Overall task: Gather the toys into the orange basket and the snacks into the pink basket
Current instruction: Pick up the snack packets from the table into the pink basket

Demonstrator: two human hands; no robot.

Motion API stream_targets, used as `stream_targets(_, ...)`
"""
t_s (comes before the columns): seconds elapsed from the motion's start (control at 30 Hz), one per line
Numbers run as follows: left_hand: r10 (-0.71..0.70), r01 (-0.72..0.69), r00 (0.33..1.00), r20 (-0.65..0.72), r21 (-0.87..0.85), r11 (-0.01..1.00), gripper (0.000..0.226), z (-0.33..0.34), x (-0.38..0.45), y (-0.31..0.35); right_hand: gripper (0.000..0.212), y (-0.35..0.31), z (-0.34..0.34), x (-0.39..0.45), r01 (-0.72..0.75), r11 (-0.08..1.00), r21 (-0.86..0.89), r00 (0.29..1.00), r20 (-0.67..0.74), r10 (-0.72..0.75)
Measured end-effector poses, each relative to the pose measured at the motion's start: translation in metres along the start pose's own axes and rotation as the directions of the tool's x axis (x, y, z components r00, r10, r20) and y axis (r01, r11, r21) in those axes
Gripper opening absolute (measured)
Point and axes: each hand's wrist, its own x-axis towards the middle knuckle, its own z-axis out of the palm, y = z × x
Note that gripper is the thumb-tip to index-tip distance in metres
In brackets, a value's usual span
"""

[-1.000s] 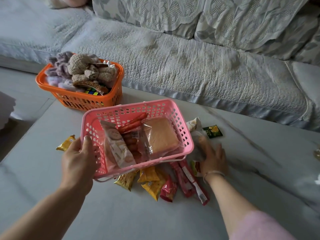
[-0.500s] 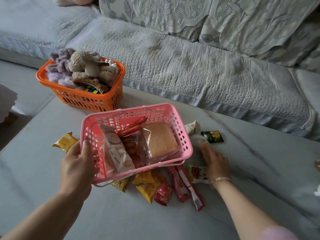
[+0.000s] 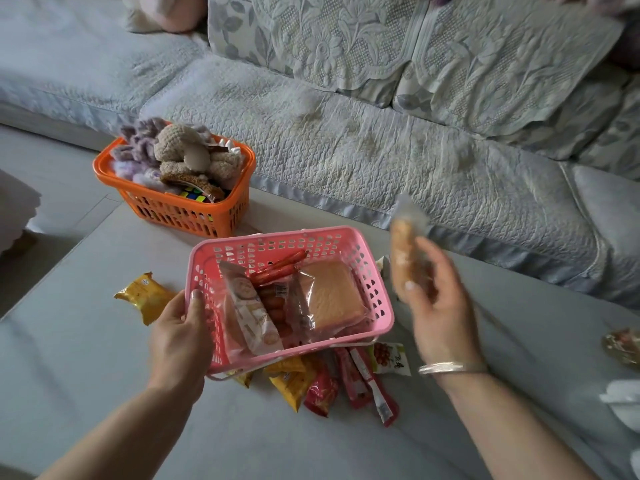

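Head view: right hand has lifted off the table, now gripping a blurred snack packet beside the pink basket, which the left hand still grips; likely dropping in next.

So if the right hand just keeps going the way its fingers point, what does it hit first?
Probably the sofa front edge: the right hand, holding a snack packet, points up and away. Depth is unclear.

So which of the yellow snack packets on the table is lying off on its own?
The yellow packet left of the pink basket, just beyond the left hand. The other yellow packets sit bunched with red ones at the basket's near edge.
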Motion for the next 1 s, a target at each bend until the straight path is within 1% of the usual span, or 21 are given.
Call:
stream_targets(0.03, 0.004, -0.004, 1.0, 0.007, 0.002, 1.0, 0.021, 0.002, -0.001, 0.0, 0.062, -0.02, 0.012, -0.004, 0.063, 0.997, -0.039, 0.992, 0.116, -0.058)
stream_targets(0.07, 0.006, -0.006, 1.0, 0.009, 0.003, 1.0, 0.021, 0.004, -0.003, 0.0, 0.063, -0.034, 0.027, -0.009, 0.089, 0.991, -0.096, 0.97, 0.233, -0.065)
stream_targets(0.1, 0.011, -0.011, 1.0, 0.012, 0.003, 1.0, 0.022, 0.005, -0.005, 0.001, 0.063, -0.043, 0.042, -0.014, 0.105, 0.979, -0.177, 0.94, 0.339, -0.04)
stream_targets(0.17, 0.025, -0.025, 0.999, 0.02, 0.008, 1.0, 0.026, 0.008, -0.008, 0.002, 0.059, -0.051, 0.068, -0.021, 0.103, 0.928, -0.358, 0.886, 0.457, 0.078)
stream_targets(0.27, 0.045, -0.045, 0.999, 0.017, 0.011, 0.999, 0.025, 0.008, -0.011, 0.004, 0.047, -0.05, 0.099, -0.026, 0.192, 0.771, -0.607, 0.805, 0.547, 0.23)
stream_targets(0.33, 0.043, -0.043, 0.999, 0.028, 0.013, 0.999, 0.026, 0.005, -0.012, 0.006, 0.055, -0.048, 0.114, -0.026, 0.224, 0.705, -0.673, 0.695, 0.617, 0.369)
stream_targets(0.4, 0.046, -0.046, 0.999, 0.026, 0.015, 0.999, 0.026, 0.003, -0.011, 0.006, 0.065, -0.047, 0.123, -0.023, 0.206, 0.714, -0.67, 0.58, 0.671, 0.462)
stream_targets(0.47, 0.057, -0.057, 0.998, 0.008, 0.012, 0.998, 0.026, 0.001, -0.009, 0.004, 0.068, -0.048, 0.128, -0.019, 0.199, 0.722, -0.663, 0.519, 0.696, 0.496)
stream_targets(0.5, 0.063, -0.063, 0.998, 0.005, 0.017, 0.998, 0.025, 0.001, -0.007, 0.003, 0.067, -0.05, 0.128, -0.017, 0.208, 0.731, -0.65, 0.51, 0.71, 0.486)
stream_targets(0.53, 0.06, -0.06, 0.998, 0.004, 0.027, 0.998, 0.025, 0.001, -0.005, 0.001, 0.063, -0.051, 0.126, -0.016, 0.228, 0.739, -0.634, 0.521, 0.721, 0.458)
stream_targets(0.57, 0.05, -0.05, 0.999, 0.0, 0.032, 0.998, 0.025, 0.002, -0.002, -0.002, 0.056, -0.05, 0.122, -0.014, 0.257, 0.754, -0.605, 0.565, 0.727, 0.39)
stream_targets(0.63, 0.034, -0.034, 0.999, -0.006, 0.022, 0.999, 0.027, 0.002, 0.004, -0.003, 0.04, -0.047, 0.11, -0.007, 0.294, 0.818, -0.495, 0.747, 0.653, 0.127)
stream_targets(0.67, 0.028, -0.028, 1.0, -0.011, 0.014, 1.0, 0.027, 0.004, 0.007, -0.003, 0.037, -0.044, 0.102, 0.001, 0.304, 0.844, -0.441, 0.837, 0.547, -0.016)
stream_targets(0.7, 0.025, -0.025, 1.0, -0.016, 0.008, 1.0, 0.027, 0.005, 0.011, -0.002, 0.036, -0.038, 0.094, 0.012, 0.311, 0.859, -0.406, 0.901, 0.413, -0.131)
stream_targets(0.77, 0.031, -0.03, 0.999, -0.036, 0.012, 0.999, 0.028, 0.007, 0.017, 0.004, 0.038, -0.02, 0.073, 0.042, 0.279, 0.88, -0.384, 0.96, 0.133, -0.247)
stream_targets(0.83, 0.042, -0.04, 0.997, -0.062, 0.034, 0.999, 0.028, 0.01, 0.023, 0.009, 0.044, 0.01, 0.05, 0.076, 0.173, 0.902, -0.395, 0.972, -0.081, -0.221)
stream_targets(0.87, 0.044, -0.041, 0.996, -0.077, 0.035, 0.999, 0.028, 0.013, 0.026, 0.01, 0.047, 0.028, 0.042, 0.093, 0.105, 0.9, -0.423, 0.977, -0.124, -0.172)
stream_targets(0.9, 0.043, -0.041, 0.995, -0.085, 0.033, 0.999, 0.028, 0.013, 0.028, 0.012, 0.049, 0.046, 0.035, 0.103, 0.04, 0.879, -0.476, 0.989, -0.106, -0.102)
stream_targets(0.93, 0.046, -0.043, 0.994, -0.095, 0.024, 0.999, 0.027, 0.014, 0.031, 0.012, 0.052, 0.064, 0.032, 0.112, 0.012, 0.834, -0.552, 1.0, -0.017, -0.025)
stream_targets(0.97, 0.048, -0.046, 0.994, -0.101, 0.018, 0.999, 0.026, 0.015, 0.034, 0.012, 0.054, 0.083, 0.032, 0.116, 0.032, 0.758, -0.652, 0.991, 0.122, 0.062)
stream_targets(1.0, 0.05, -0.048, 0.993, -0.106, 0.018, 0.999, 0.027, 0.015, 0.037, 0.011, 0.057, 0.098, 0.034, 0.116, 0.102, 0.667, -0.738, 0.951, 0.268, 0.152)
